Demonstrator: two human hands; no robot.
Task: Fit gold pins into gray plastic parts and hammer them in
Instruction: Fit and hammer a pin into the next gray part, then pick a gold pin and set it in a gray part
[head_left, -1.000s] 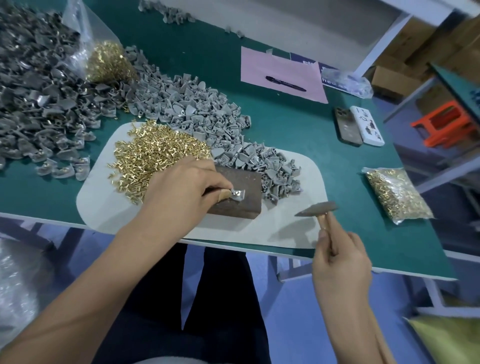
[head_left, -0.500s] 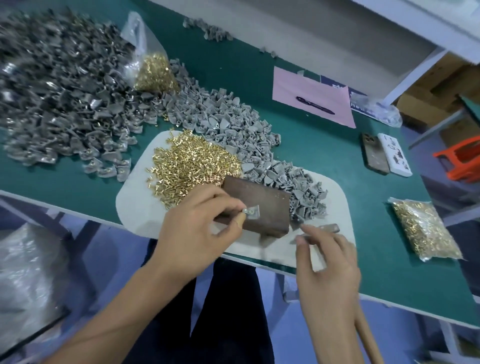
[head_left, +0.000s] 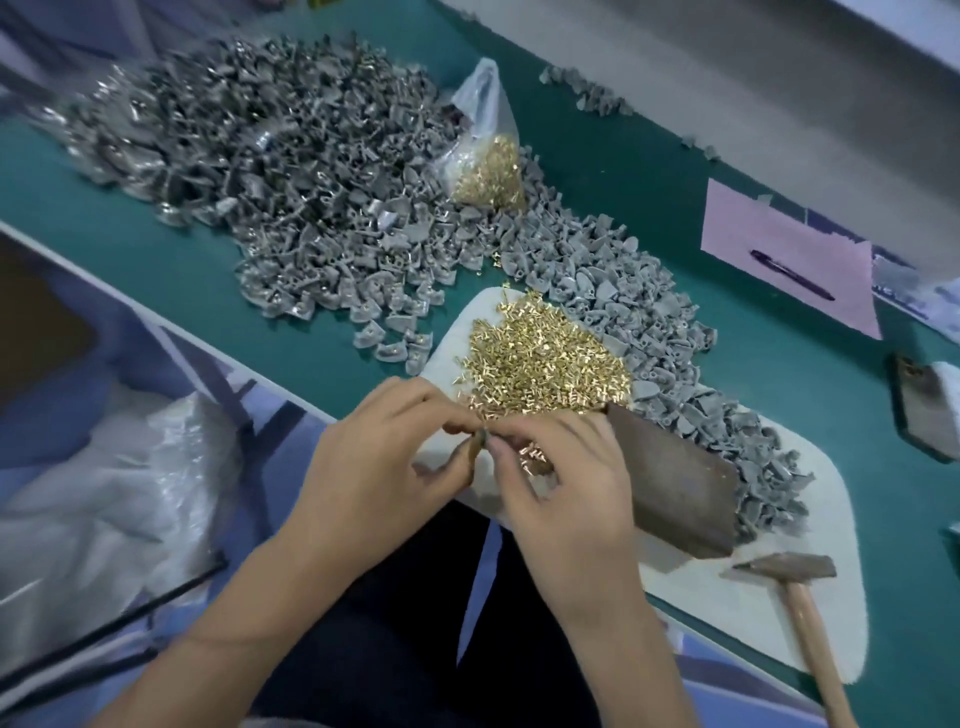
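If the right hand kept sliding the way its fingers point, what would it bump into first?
Its fingertips aim left, so the right hand would first meet the small gray part pinched between both hands, then the left hand right behind it. Depth is hard to judge, but they look nearly touching.

gold pins (head_left: 545, 364) heaped on mat, gray parts (head_left: 649, 332) alongside (loose pile)

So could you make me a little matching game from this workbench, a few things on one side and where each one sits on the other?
Things:
1. hammer
2. pen
3. loose gold pins
4. small gray part

Places:
A. on the pink paper
B. pinched between both hands
C. near right edge of the white mat
D. heaped on the mat's far end

Pairs: 1-C, 2-A, 3-D, 4-B
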